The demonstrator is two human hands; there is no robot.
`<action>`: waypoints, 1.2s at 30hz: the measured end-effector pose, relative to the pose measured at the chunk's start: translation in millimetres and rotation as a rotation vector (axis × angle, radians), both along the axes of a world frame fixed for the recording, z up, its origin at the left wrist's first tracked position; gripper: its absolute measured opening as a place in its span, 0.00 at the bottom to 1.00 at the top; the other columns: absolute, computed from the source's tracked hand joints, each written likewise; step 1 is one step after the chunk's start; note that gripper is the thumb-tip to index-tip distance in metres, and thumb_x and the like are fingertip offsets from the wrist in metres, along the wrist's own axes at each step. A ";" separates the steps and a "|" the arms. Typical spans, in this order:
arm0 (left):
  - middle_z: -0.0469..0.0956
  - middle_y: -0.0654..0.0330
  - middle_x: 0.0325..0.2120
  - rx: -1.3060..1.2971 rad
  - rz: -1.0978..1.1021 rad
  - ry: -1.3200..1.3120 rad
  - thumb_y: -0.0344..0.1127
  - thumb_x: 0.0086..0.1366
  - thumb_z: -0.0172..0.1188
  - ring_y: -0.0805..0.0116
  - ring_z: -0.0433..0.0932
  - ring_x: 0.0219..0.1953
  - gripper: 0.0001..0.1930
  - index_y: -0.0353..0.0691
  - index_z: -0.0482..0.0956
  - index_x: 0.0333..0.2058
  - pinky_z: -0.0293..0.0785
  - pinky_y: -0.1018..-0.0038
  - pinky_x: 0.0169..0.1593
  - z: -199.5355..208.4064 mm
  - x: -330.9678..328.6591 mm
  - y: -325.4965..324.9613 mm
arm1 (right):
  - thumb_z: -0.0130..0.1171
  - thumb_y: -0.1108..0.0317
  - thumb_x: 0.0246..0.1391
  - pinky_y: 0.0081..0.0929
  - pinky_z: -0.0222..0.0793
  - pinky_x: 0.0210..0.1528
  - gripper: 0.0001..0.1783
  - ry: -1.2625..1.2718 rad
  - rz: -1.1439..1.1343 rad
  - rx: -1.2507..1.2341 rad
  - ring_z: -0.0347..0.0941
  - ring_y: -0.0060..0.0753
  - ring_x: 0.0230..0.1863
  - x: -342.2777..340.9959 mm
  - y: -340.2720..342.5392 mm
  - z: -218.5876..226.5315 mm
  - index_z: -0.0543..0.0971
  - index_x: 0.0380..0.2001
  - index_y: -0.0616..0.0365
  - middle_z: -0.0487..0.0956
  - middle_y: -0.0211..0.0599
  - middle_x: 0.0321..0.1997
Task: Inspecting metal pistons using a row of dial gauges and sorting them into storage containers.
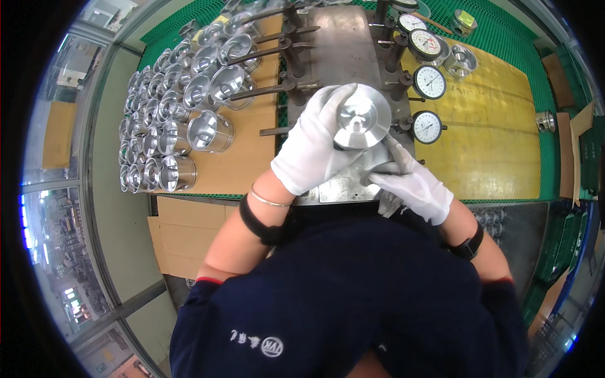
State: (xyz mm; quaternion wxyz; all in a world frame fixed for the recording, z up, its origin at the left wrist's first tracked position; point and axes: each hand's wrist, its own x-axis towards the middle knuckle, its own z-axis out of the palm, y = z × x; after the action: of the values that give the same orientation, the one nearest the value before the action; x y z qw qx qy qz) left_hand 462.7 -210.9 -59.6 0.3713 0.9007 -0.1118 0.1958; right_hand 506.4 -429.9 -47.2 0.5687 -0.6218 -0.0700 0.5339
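While the left hand [318, 138], in a white glove, curls around the left side of a shiny metal cup [363, 120], its fingers lying along the far part of the rim, the right hand [413, 186] is bent close to the cup's near right side. That cup is above the near end of the steel plate [343, 38]; whether it touches the plate cannot be told. The right hand, also gloved in white (its fingertips look greyish), has its fingers bent and partly parted over the plate's near right corner, and I cannot tell whether they pinch anything.

Along the left edge of the steel plate stand dark posts [293, 60] with bars reaching out to the left. Along its right edge runs a row of round dial gauges [430, 82] with white faces. Farther left of the plate, many similar metal cups [210, 131] crowd together on a brown board [252, 142], most tipped so that their hollow insides show. To the right of the plate lies a yellow board [491, 126], with another cup [461, 61] on its far part. Green matting [504, 25] shows beyond the yellow board, at the plate's far right.
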 end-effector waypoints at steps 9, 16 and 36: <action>0.71 0.45 0.54 -0.012 0.001 -0.002 0.33 0.46 0.77 0.43 0.73 0.53 0.44 0.41 0.64 0.62 0.72 0.58 0.56 2.9 -0.8 -3.2 | 0.62 0.63 0.60 0.26 0.79 0.34 0.55 -0.138 0.069 -0.020 0.82 0.33 0.34 1.4 -6.0 -4.8 0.34 0.74 0.58 0.80 0.49 0.47; 0.75 0.48 0.50 -0.661 -0.133 0.636 0.34 0.60 0.64 0.58 0.76 0.54 0.31 0.31 0.66 0.60 0.69 0.65 0.60 59.9 -36.8 -24.6 | 0.60 0.73 0.50 0.34 0.67 0.63 0.43 -0.572 0.033 0.135 0.73 0.41 0.61 10.1 -27.0 49.8 0.57 0.69 0.59 0.73 0.51 0.61; 0.82 0.48 0.42 1.004 0.748 0.441 0.35 0.58 0.65 0.43 0.73 0.56 0.21 0.36 0.75 0.49 0.68 0.54 0.61 -18.1 -90.3 141.2 | 0.54 0.72 0.60 0.42 0.83 0.43 0.14 -0.148 -0.974 -0.285 0.76 0.45 0.45 363.0 -219.2 -142.1 0.73 0.48 0.67 0.76 0.49 0.44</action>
State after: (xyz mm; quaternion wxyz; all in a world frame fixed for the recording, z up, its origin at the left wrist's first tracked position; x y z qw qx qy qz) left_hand 372.4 -69.7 -77.7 -0.1725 0.9613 0.2095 0.0468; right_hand 869.4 -649.2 -189.3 0.6546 -0.6897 0.2613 0.1660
